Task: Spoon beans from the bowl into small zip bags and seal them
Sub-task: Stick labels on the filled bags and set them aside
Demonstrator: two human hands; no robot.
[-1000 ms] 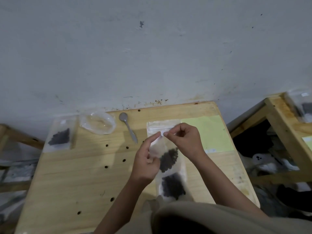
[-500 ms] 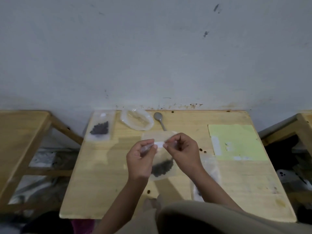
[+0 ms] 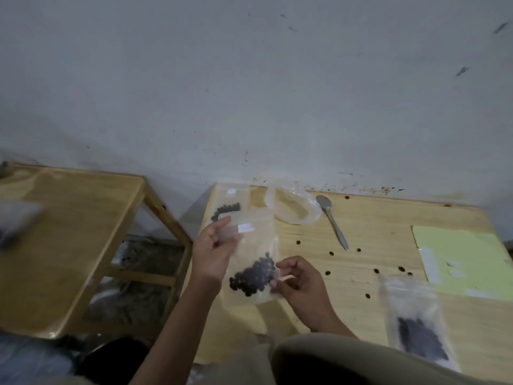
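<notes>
A small clear zip bag [image 3: 256, 254] with dark beans in its lower part hangs above the left end of the wooden table [image 3: 361, 262]. My left hand [image 3: 213, 254] pinches its upper left edge near the white label. My right hand [image 3: 298, 282] grips its lower right corner beside the beans. A clear plastic bowl [image 3: 291, 208] sits at the back of the table, and it looks empty. A metal spoon [image 3: 331, 220] lies just right of it. Another bag with beans [image 3: 227, 207] lies at the back left corner, and a third filled bag [image 3: 419, 326] lies front right.
A pale green sheet [image 3: 460, 259] covers the table's right end. Several loose dark beans dot the tabletop around the middle. A second wooden table [image 3: 61, 240] stands to the left with a blurred bag at its left edge. A grey wall rises right behind.
The view has swung left. My right hand has dropped from the bag's top strip to its lower right corner, and the bag has moved toward the table's left end.
</notes>
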